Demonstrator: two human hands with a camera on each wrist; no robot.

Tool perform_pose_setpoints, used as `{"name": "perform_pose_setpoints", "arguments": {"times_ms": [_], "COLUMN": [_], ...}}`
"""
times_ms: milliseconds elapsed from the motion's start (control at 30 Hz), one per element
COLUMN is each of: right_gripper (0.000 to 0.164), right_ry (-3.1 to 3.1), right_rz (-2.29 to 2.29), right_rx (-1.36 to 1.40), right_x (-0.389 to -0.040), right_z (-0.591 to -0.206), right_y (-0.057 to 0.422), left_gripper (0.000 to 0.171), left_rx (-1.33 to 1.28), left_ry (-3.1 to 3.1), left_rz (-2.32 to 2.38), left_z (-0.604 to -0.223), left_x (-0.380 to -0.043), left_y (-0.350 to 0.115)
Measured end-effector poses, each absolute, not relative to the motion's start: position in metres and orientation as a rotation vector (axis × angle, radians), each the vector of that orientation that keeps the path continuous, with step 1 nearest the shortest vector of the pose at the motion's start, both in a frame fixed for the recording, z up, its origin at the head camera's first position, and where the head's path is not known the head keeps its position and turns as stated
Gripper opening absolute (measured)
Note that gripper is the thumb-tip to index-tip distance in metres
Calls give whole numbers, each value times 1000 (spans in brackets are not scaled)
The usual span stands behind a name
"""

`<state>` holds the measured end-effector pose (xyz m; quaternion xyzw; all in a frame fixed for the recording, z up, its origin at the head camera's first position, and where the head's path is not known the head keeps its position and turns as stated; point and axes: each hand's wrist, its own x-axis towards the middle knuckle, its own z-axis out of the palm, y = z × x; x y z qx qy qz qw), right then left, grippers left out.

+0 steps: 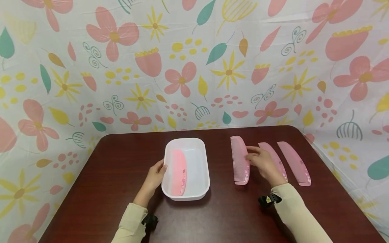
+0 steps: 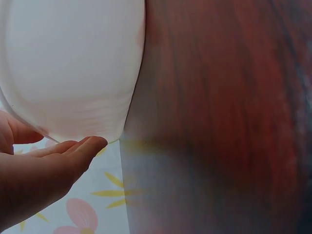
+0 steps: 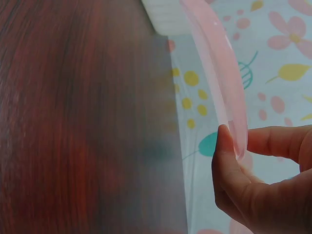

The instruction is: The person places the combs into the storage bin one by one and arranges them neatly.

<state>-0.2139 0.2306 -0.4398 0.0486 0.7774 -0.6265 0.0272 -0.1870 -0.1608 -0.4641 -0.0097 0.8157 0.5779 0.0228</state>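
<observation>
left hand [image 1: 156, 174] grips white tray [image 1: 196, 172] at rim; right hand [image 1: 262, 162] pinches comb [image 1: 240, 162] by spine; tabletop [image 1: 220, 165] gap between

Cream sleeves [image 1: 301, 212]; black wrist cameras [image 1: 150, 221]; yellow mark [image 1: 268, 199] on right one.

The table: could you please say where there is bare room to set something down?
The table is bare left of the left hand, and between the white tub and held comb; it is crowded around the right hand and two lying combs.
</observation>
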Motion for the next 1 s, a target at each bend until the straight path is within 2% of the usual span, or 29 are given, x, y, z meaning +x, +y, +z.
{"name": "perform_pose_setpoints", "arguments": {"times_ms": [1000], "right_gripper": [48], "right_ry": [2185], "right_rz": [-2134], "right_rx": [10], "right_x": [-214], "right_z": [-414], "right_y": [182], "left_gripper": [42], "left_rx": [-30], "left_ry": [2526], "left_rz": [1814], "left_z": [-465], "left_x": [-190], "left_y": [-161]}}
